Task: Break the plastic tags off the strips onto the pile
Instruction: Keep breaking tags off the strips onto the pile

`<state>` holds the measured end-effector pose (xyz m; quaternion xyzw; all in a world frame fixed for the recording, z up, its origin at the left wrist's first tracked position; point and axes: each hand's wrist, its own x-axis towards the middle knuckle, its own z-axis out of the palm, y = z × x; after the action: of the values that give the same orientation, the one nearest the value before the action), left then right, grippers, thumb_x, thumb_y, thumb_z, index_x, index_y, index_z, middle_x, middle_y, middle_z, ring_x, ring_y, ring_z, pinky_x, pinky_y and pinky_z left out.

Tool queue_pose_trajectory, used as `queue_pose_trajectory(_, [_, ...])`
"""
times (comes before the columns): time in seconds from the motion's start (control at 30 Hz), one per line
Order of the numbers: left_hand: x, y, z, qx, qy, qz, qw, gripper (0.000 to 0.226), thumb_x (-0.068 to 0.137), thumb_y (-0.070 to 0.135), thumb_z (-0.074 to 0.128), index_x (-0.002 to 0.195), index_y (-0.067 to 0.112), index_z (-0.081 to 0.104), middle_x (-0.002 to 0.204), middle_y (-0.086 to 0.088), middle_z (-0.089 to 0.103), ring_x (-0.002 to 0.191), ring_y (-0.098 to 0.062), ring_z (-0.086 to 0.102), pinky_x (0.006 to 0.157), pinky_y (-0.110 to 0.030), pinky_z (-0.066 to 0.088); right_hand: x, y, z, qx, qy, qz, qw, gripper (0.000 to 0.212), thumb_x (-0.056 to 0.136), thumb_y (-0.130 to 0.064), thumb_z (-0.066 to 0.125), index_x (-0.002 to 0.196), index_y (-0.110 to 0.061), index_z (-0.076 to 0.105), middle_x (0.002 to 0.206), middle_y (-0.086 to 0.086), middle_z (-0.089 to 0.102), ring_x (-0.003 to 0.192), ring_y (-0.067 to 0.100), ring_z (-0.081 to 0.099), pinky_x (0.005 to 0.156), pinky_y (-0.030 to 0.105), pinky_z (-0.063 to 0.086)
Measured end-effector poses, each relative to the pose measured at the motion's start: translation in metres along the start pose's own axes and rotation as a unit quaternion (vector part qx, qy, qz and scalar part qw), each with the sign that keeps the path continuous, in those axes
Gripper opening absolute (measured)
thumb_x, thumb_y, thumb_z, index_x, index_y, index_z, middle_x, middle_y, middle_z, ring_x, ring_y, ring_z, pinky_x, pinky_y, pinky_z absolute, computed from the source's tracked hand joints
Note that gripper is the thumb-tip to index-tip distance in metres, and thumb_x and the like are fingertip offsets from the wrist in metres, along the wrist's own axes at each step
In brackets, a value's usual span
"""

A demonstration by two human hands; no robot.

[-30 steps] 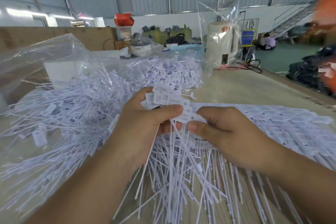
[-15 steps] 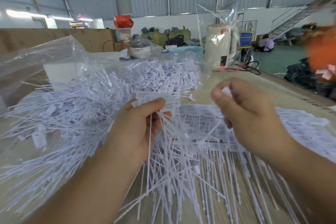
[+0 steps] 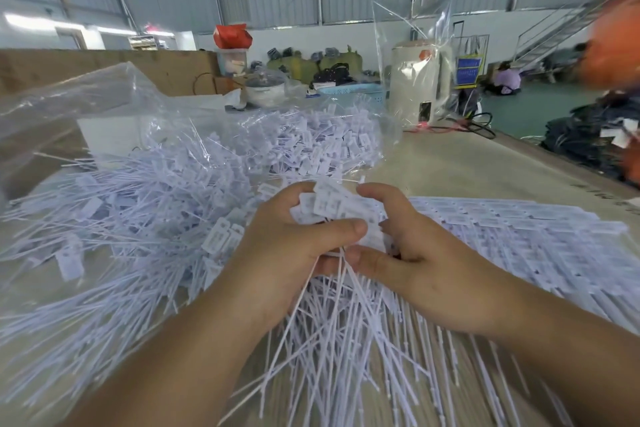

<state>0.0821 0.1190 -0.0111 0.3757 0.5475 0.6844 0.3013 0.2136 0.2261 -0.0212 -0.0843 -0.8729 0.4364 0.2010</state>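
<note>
My left hand (image 3: 294, 246) grips a bunch of white plastic tags (image 3: 329, 203) by their heads, thumb across the front, their thin tails hanging down toward me. My right hand (image 3: 415, 253) has its fingers curled round the same bunch from the right, thumb pressed against the tails. A big loose pile of separated tags (image 3: 138, 204) spreads to the left, partly on a clear plastic bag. Flat strips of joined tags (image 3: 519, 236) lie in rows on the right under my right forearm.
A clear plastic bag (image 3: 86, 104) rises behind the pile. Farther back on the table (image 3: 467, 163) stand a bagged white appliance (image 3: 419, 80), a pot (image 3: 265, 90) and a blue basket (image 3: 353, 91). Dark garments (image 3: 588, 139) lie at the far right.
My right hand, which had lifted away to the right half a second ago, has come back to the bunch and closed on it beside my left hand.
</note>
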Motion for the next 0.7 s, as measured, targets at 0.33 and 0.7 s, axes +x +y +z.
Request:
queue_pose_trajectory(0.33, [-0.003, -0.002, 0.001, 0.13, 0.014, 0.067, 0.989, 0.041, 0.069, -0.003, 0.081, 0.095, 0.026, 0.068, 0.084, 0.002, 0.076, 0.076, -0.017, 0.074, 0.06, -0.028, 0.058, -0.001, -0.002, 0.002, 0.021, -0.036, -0.007, 0.999, 0.063, 0.094, -0.031, 0.061, 0.141, -0.045, 0.021, 0.111, -0.01, 0.067, 0.104, 0.022, 0.065, 0.088, 0.05, 0.053])
queue_pose_trajectory(0.7, [0.001, -0.012, 0.002, 0.403, 0.076, 0.144, 0.9, 0.066, 0.079, 0.041, 0.07, 0.132, 0.056, 0.035, 0.1, 0.028, 0.063, 0.094, 0.01, 0.059, 0.069, -0.007, 0.047, 0.004, 0.009, 0.012, 0.064, 0.041, -0.012, 0.997, 0.052, 0.09, -0.023, 0.067, 0.127, -0.043, 0.037, 0.104, -0.027, 0.065, 0.085, 0.003, 0.068, 0.073, 0.027, 0.057])
